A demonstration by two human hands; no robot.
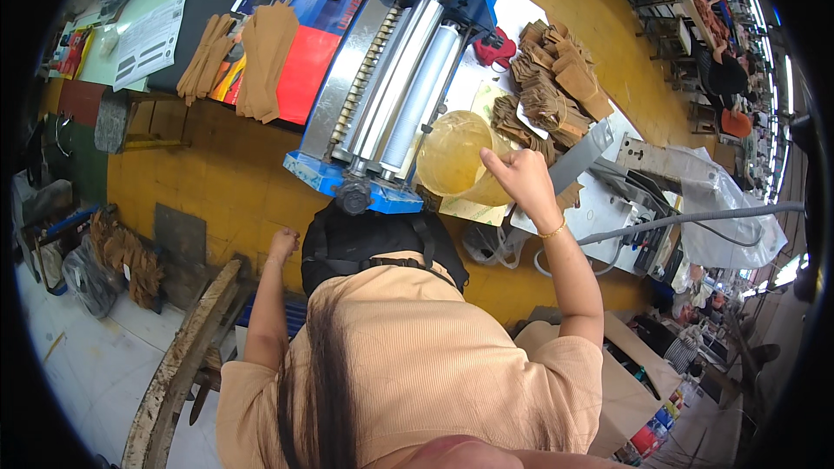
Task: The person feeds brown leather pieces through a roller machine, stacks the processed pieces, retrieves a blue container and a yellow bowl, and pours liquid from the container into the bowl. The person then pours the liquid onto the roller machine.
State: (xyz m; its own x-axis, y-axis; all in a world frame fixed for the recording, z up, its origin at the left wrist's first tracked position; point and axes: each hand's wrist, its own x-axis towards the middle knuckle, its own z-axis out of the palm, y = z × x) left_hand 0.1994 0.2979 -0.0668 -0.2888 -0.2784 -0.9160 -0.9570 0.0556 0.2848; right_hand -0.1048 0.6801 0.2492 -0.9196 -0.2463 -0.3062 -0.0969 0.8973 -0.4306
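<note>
Beside the roller machine, my right hand (524, 181) is closed at the side of a yellowish see-through plastic tub (453, 155), its thumb at the rim. The tub is tilted with its mouth toward me, and a yellow film coats the inside. Down by my left side, next to the black bag or apron on my lap, my left hand (283, 243) hangs with fingers curled and nothing visible in them. Straight ahead stands the blue machine (382, 200) with a long shiny roller (407, 69) and a paler one alongside.
Bundles of brown cut pieces (556, 78) are piled right of the machine, near a red cloth-like item (495, 49). More brown strips (265, 61) lie on the left table. A grey hose (695, 219) crosses at right. A wooden beam (178, 365) stands lower left.
</note>
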